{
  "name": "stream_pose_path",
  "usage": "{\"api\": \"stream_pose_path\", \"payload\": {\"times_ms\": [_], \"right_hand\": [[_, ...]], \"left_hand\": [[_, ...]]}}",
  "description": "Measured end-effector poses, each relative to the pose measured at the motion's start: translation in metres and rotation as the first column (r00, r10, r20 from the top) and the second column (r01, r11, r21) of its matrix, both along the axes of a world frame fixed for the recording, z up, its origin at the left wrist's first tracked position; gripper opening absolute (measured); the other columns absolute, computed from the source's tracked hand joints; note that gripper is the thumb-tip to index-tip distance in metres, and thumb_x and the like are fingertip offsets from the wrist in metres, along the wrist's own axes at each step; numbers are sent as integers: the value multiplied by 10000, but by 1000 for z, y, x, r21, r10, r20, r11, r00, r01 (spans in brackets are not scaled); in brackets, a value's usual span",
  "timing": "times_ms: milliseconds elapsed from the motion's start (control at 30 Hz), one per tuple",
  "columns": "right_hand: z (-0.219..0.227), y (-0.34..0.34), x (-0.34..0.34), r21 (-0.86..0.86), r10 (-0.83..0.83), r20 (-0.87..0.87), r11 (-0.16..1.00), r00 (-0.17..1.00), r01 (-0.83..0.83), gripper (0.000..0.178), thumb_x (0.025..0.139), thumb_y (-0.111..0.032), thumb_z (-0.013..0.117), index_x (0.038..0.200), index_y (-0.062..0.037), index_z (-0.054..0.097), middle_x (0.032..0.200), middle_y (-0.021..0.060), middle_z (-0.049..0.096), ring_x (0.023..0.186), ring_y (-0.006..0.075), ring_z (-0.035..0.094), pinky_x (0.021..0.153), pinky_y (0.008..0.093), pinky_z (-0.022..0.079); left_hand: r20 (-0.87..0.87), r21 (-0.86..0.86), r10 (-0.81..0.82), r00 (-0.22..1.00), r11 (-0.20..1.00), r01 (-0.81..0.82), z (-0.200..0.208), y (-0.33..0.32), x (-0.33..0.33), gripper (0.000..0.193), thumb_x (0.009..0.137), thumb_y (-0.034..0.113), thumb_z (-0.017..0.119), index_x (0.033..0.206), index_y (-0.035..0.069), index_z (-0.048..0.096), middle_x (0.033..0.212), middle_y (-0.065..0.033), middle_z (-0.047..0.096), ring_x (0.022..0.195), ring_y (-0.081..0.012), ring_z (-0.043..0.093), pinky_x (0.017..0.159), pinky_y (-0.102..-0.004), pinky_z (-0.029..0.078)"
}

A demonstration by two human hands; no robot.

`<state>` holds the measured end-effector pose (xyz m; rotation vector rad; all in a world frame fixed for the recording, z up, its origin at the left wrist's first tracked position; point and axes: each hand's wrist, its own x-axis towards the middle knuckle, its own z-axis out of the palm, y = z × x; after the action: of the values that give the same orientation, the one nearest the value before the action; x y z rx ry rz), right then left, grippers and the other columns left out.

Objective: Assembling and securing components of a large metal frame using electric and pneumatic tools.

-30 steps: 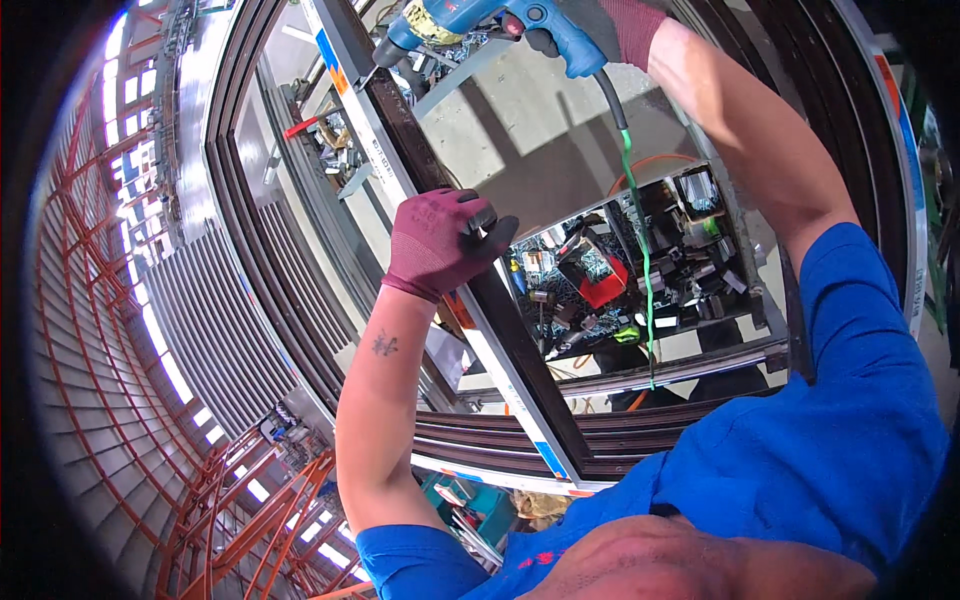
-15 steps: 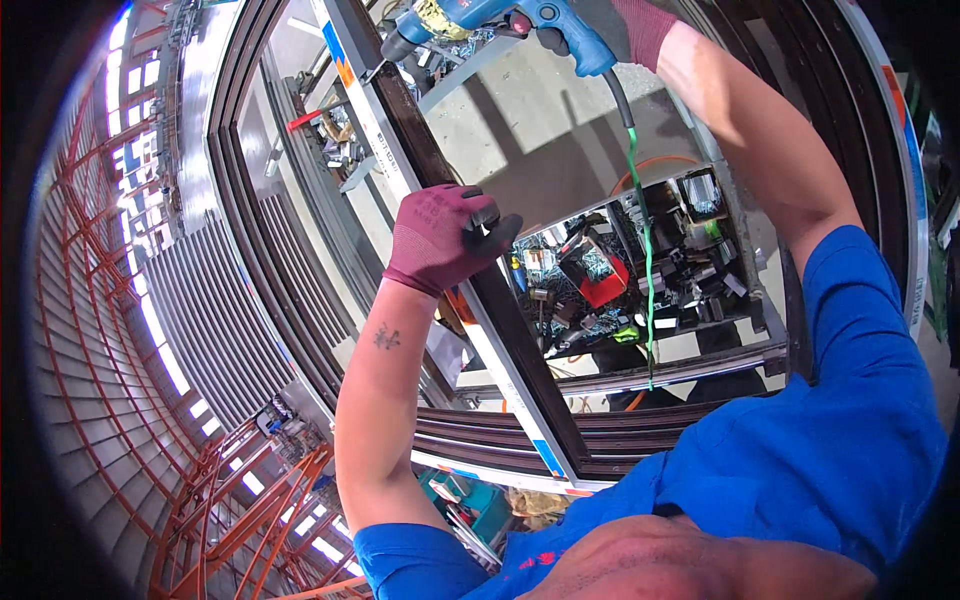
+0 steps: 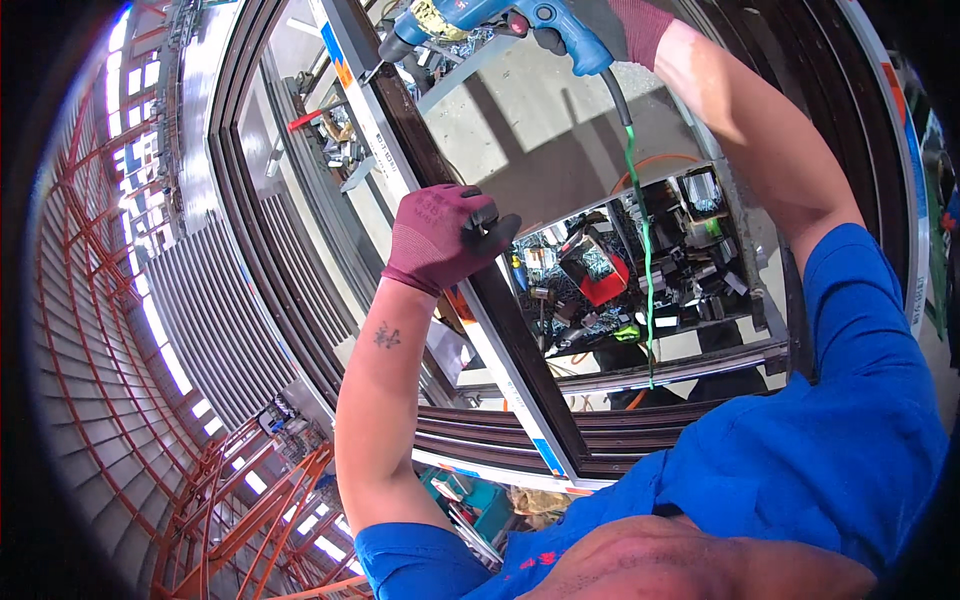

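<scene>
Up at the far edge, my right hand (image 3: 610,30), in a maroon glove with dark fingers, is wrapped round the handle of a blue power drill (image 3: 570,25). The drill points left, and its bit reaches the side of a dark frame bar (image 3: 400,115) with a white printed strip along it. Nearer to me, my left hand (image 3: 440,235), gloved alike, rests closed on that same bar. Its fingers curl toward the thumb, and what they hold, if anything, is too small to name. A green-and-black cord (image 3: 645,230) hangs from the drill's handle.
Below the frame opening, a tray (image 3: 745,250) holds loose screws, dark metal pieces and a red box (image 3: 605,285). Dark frame rails (image 3: 500,435) run along the near side. A stack of grey ribbed profiles (image 3: 225,300) lies left, with an orange metal rack (image 3: 250,530) nearer.
</scene>
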<state>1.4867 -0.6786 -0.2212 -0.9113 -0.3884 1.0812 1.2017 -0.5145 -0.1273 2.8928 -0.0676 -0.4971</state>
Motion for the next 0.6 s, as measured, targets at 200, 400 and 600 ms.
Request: {"api": "stream_pose_path", "payload": {"times_ms": [200, 400, 600], "right_hand": [[-2, 4, -1, 2, 1, 12, 1000, 1000, -1, 475, 1060, -598, 716, 1202, -146, 746, 837, 4, 722, 568, 123, 628, 488, 290, 493], [-9, 15, -1, 26, 26, -11, 999, 1000, -25, 474, 1055, -608, 720, 1168, -148, 733, 822, 8, 718, 565, 128, 645, 489, 288, 515], [-5, 15, -4, -40, 23, -8, 999, 1000, -23, 478, 1059, -622, 707, 1153, -153, 723, 813, 1, 706, 560, 125, 632, 498, 288, 507]], "left_hand": [[17, 7, -9, 1000, 1000, 9, 4, -1, 1, 271, 819, 347, 880, 784, 122, 734, 767, -96, 665, 780, -360, 694, 687, -457, 552], [27, -4, 22, 999, 1000, -22, 3, -2, 0, 254, 825, 320, 881, 775, 121, 731, 768, -97, 673, 778, -354, 698, 689, -455, 557], [38, -7, 7, 999, 1000, -7, 1, -1, 0, 258, 810, 323, 896, 778, 125, 734, 775, -97, 682, 778, -354, 701, 686, -455, 561]]}}
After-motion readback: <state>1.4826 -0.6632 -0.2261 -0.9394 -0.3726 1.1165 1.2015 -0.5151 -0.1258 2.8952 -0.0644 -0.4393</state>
